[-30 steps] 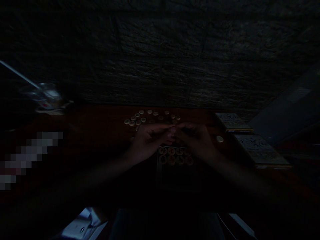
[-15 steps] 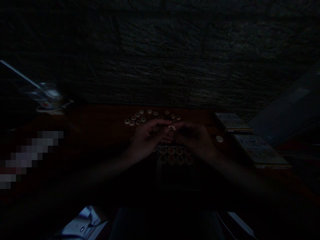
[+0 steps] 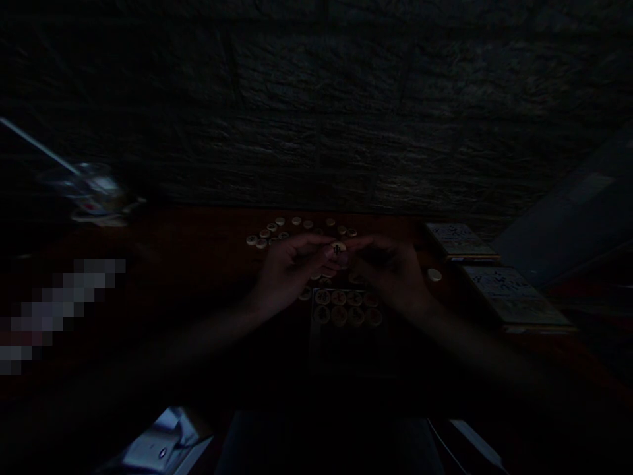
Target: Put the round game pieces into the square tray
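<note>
The round piece [image 3: 338, 248] has been turned since the first frame, its marked face showing. It is gripped between fingertips of the left hand [image 3: 291, 272] and right hand [image 3: 394, 269]. Eight pieces [image 3: 339, 315] are already lined in two rows on the tray [image 3: 351, 346]; loose pieces [image 3: 261, 243] are left on the table [image 3: 208, 231].

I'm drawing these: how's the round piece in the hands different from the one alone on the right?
The held piece is up between the left hand and right hand; the lone piece lies on the table. The held piece shows a dark mark; the lone piece shows none that I can make out. Both look round and pale.
</note>
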